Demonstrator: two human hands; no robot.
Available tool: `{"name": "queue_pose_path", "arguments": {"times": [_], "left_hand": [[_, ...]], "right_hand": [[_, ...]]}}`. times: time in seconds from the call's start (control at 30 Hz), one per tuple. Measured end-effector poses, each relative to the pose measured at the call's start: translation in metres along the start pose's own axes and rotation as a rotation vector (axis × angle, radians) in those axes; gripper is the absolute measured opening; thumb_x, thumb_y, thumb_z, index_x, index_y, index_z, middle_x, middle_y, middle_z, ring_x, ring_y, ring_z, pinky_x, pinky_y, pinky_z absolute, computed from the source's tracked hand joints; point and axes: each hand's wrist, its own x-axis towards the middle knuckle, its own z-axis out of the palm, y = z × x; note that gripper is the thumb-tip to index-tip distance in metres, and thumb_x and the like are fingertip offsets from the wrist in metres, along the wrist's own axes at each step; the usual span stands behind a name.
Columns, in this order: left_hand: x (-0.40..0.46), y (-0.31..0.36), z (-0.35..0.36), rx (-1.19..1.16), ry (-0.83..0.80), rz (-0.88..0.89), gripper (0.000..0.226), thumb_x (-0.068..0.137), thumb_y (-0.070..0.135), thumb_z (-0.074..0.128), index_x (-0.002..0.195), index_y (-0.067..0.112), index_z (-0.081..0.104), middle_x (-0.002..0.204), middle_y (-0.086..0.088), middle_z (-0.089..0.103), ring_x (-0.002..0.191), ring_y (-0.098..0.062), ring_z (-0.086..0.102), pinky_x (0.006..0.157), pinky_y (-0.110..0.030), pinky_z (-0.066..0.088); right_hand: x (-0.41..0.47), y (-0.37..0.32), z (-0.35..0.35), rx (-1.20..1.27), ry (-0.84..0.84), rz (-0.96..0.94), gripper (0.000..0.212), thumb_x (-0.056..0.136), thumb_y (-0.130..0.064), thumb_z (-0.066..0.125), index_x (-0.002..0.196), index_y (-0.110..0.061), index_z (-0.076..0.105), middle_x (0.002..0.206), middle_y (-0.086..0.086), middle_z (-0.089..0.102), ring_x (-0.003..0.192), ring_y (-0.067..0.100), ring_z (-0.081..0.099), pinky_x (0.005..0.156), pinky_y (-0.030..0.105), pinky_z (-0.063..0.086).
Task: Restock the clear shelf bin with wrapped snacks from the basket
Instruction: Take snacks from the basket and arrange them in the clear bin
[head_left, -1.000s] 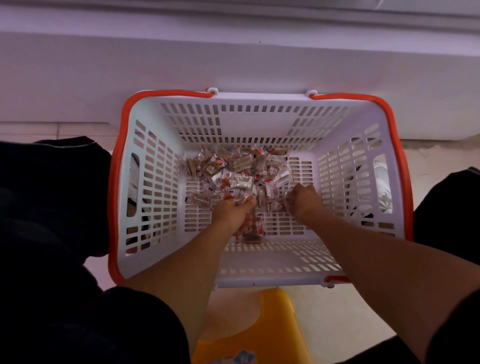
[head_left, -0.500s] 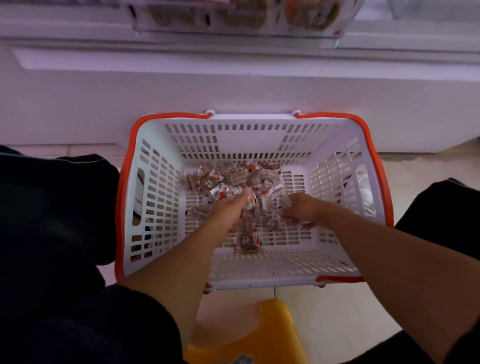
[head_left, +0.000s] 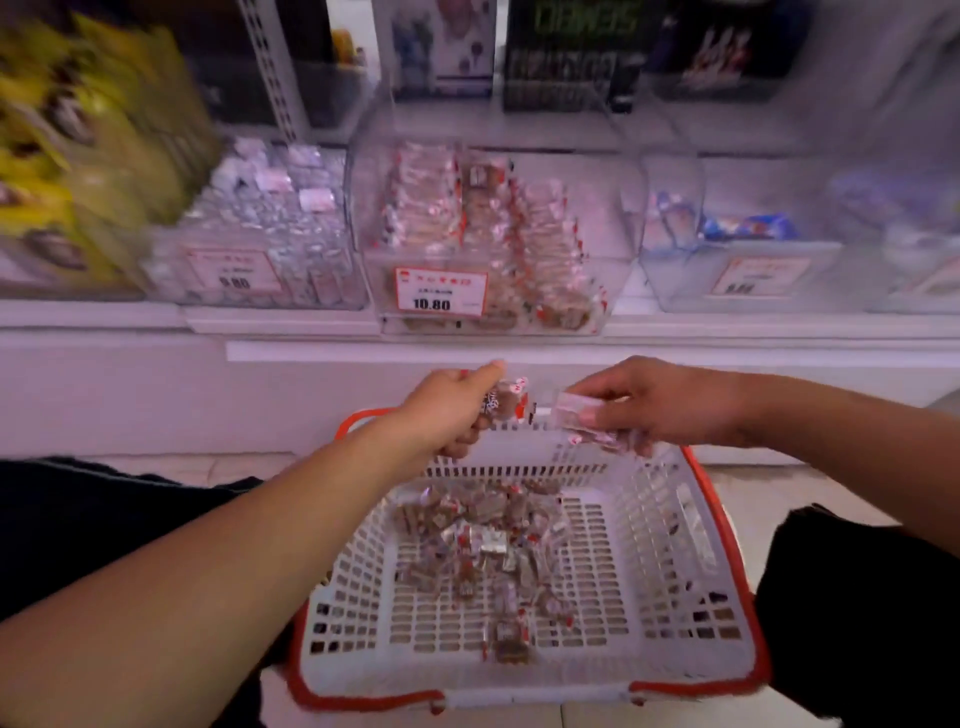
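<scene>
A white basket with an orange rim (head_left: 727, 525) stands on the floor below me, with several wrapped snacks (head_left: 483, 551) loose on its bottom. My left hand (head_left: 452, 410) is raised above the basket's far edge and grips a bunch of wrapped snacks (head_left: 506, 402). My right hand (head_left: 660, 405) is level with it and pinches a few more clear-wrapped snacks (head_left: 587, 421). Straight ahead on the white shelf sits the clear bin (head_left: 618, 208), holding rows of the same red-and-brown snacks, with a 10.80 price tag (head_left: 440, 292) on its front.
A clear bin of silver-wrapped sweets (head_left: 260, 234) stands to the left, and another clear bin (head_left: 737, 234) with blue packets to the right. Yellow bags (head_left: 67, 156) hang at far left. Dark boxes (head_left: 571, 52) fill the shelf above. My dark-clothed knees flank the basket.
Both hands have risen out of the basket, each holding snacks. My view has tilted up from the basket to the shelf and its bins.
</scene>
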Motion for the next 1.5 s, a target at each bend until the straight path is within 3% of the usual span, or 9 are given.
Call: {"name": "queue_pose_path", "arguments": {"times": [0.2, 0.47, 0.77, 0.87, 0.97, 1.13, 1.23, 1.37, 1.5], "left_hand": [[-0.036, 0.068, -0.005, 0.0, 0.016, 0.144, 0.042, 0.094, 0.057, 0.054, 0.082, 0.017, 0.06, 0.058, 0.0, 0.048, 0.046, -0.013, 0.042, 0.047, -0.024, 0.037], [-0.044, 0.106, 0.015, -0.423, -0.207, 0.208, 0.047, 0.097, 0.056, 0.046, 0.096, 0.019, 0.075, 0.092, -0.006, 0.074, 0.068, -0.014, 0.064, 0.059, -0.03, 0.055], [-0.026, 0.108, 0.027, -0.418, -0.028, 0.443, 0.026, 0.086, 0.045, 0.059, 0.083, 0.023, 0.072, 0.073, -0.01, 0.059, 0.049, -0.014, 0.046, 0.041, -0.025, 0.034], [-0.027, 0.107, 0.024, -0.292, -0.024, 0.409, 0.026, 0.084, 0.052, 0.057, 0.08, 0.029, 0.07, 0.068, -0.004, 0.057, 0.048, -0.011, 0.044, 0.041, -0.022, 0.034], [-0.031, 0.108, 0.018, -0.204, 0.013, 0.43, 0.033, 0.101, 0.044, 0.048, 0.082, 0.025, 0.067, 0.066, -0.008, 0.047, 0.046, -0.012, 0.041, 0.042, -0.02, 0.032], [-0.03, 0.127, 0.0, 0.111, 0.181, 0.497, 0.043, 0.101, 0.052, 0.039, 0.095, 0.013, 0.057, 0.085, -0.011, 0.06, 0.074, -0.02, 0.055, 0.071, -0.038, 0.045], [-0.024, 0.149, -0.023, 0.334, 0.145, 0.539, 0.06, 0.102, 0.057, 0.028, 0.1, 0.004, 0.057, 0.077, -0.007, 0.059, 0.064, -0.019, 0.055, 0.062, -0.03, 0.048], [-0.004, 0.166, -0.079, 0.906, 0.54, 0.788, 0.043, 0.102, 0.045, 0.043, 0.132, 0.015, 0.045, 0.11, 0.0, 0.061, 0.095, -0.017, 0.061, 0.078, -0.029, 0.051], [0.018, 0.159, -0.104, 1.372, 0.419, 0.772, 0.037, 0.096, 0.038, 0.055, 0.126, 0.018, 0.059, 0.123, -0.003, 0.057, 0.11, -0.019, 0.055, 0.095, -0.037, 0.049]], "right_hand": [[-0.036, -0.065, -0.014, 0.233, 0.282, -0.345, 0.038, 0.061, -0.017, 0.085, 0.094, -0.009, 0.067, 0.077, 0.01, 0.07, 0.069, 0.018, 0.061, 0.066, 0.024, 0.049], [-0.021, -0.088, -0.015, -0.077, 0.825, -0.647, 0.032, 0.065, -0.012, 0.089, 0.093, -0.02, 0.076, 0.096, -0.009, 0.07, 0.092, 0.013, 0.068, 0.084, 0.036, 0.056], [0.005, -0.08, 0.01, -0.022, 0.791, -0.584, 0.087, 0.091, -0.012, 0.062, 0.157, -0.017, 0.005, 0.152, -0.029, 0.025, 0.141, -0.012, 0.022, 0.114, 0.015, 0.026], [0.003, -0.078, 0.01, -0.028, 0.671, -0.601, 0.087, 0.094, -0.003, 0.055, 0.156, -0.012, -0.005, 0.139, -0.045, 0.032, 0.13, -0.024, 0.03, 0.098, -0.003, 0.025], [-0.001, -0.083, 0.008, -0.061, 0.611, -0.551, 0.084, 0.096, 0.0, 0.054, 0.156, -0.013, -0.002, 0.148, -0.015, 0.039, 0.136, -0.01, 0.032, 0.101, 0.0, 0.028], [0.002, -0.106, -0.016, -0.254, 0.667, -0.521, 0.06, 0.082, -0.011, 0.076, 0.136, -0.018, 0.052, 0.118, -0.007, 0.063, 0.108, 0.007, 0.06, 0.097, 0.034, 0.05], [0.018, -0.126, -0.045, -0.336, 0.6, -0.448, 0.037, 0.079, -0.017, 0.079, 0.114, -0.022, 0.067, 0.099, -0.012, 0.07, 0.087, 0.003, 0.065, 0.075, 0.021, 0.055], [0.083, -0.138, -0.094, -0.338, 0.602, -0.253, 0.031, 0.079, -0.02, 0.08, 0.108, -0.019, 0.068, 0.095, -0.005, 0.071, 0.078, 0.008, 0.068, 0.059, 0.018, 0.051], [0.161, -0.129, -0.122, -0.593, 0.596, -0.034, 0.033, 0.083, -0.02, 0.076, 0.113, -0.01, 0.066, 0.11, 0.008, 0.066, 0.093, 0.021, 0.061, 0.073, 0.026, 0.046]]}}
